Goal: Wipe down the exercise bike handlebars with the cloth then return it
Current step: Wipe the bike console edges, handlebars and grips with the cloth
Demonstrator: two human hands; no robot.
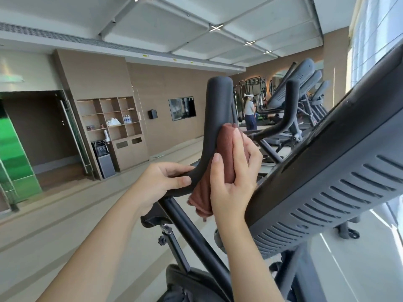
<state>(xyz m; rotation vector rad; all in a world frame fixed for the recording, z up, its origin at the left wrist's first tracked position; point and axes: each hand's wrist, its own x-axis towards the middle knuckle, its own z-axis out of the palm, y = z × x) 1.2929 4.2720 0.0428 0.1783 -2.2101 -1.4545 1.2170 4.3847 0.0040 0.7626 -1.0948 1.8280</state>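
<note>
Centre of view: L hand (161, 182) clenched round the lower bend of the black handlebar (214, 110), at 9 o'clock of the cloth (224, 162) (reddish-brown, folded), which the R hand (235, 179) grasps and presses against the bar's upright, w/ grey console (327, 182) at 3 o'clock.

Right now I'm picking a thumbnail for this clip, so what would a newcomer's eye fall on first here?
First, the reddish-brown cloth at centre, which the right hand holds wrapped against the upright black handlebar. Just left of it, the left hand grips the handlebar's lower bend. To the right, the big grey slotted back of the console fills that side of the frame, and a bright green panel glows at far left.
</note>
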